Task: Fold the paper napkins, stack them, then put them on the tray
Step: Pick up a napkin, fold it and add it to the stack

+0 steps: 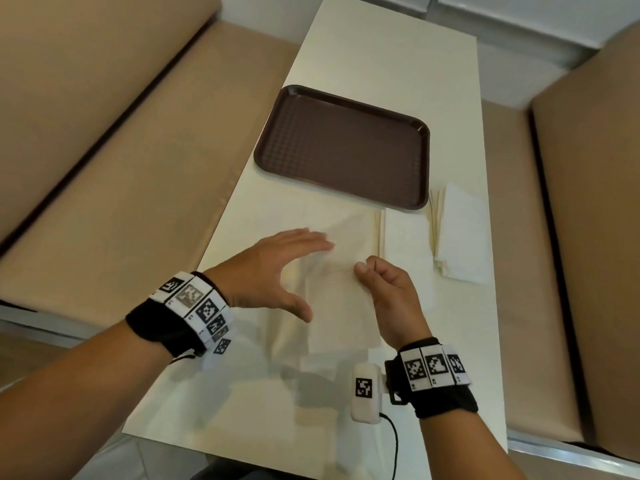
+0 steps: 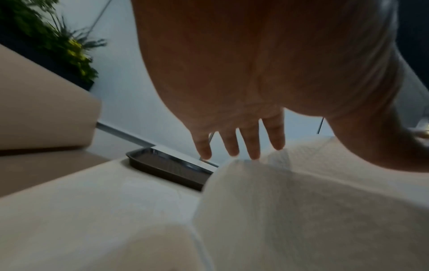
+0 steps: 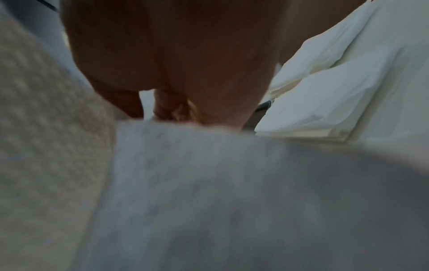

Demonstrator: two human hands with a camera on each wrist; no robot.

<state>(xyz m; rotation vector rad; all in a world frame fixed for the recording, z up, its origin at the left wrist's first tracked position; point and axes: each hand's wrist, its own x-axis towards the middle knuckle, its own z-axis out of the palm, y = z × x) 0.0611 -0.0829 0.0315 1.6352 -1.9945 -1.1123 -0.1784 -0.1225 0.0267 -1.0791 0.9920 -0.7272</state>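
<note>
A pale paper napkin (image 1: 337,299) lies partly lifted on the cream table (image 1: 381,64), between my two hands. My left hand (image 1: 311,275) is spread with straight fingers (image 2: 253,146) that touch the napkin's (image 2: 301,201) far part. My right hand (image 1: 365,268) has curled fingers (image 3: 170,110) that pinch the napkin's (image 3: 209,183) right edge. The dark brown tray (image 1: 341,147) sits just beyond the hands with nothing on it, also seen as the tray (image 2: 169,168) in the left wrist view. Two folded napkins (image 1: 460,233) lie to the right of the tray's near corner.
Beige padded benches (image 1: 104,168) run along both long sides of the narrow table. The folded napkins (image 3: 325,110) lie close to my right hand. A green plant (image 2: 58,45) stands behind the left bench. The table's near edge (image 1: 277,462) is right under my forearms.
</note>
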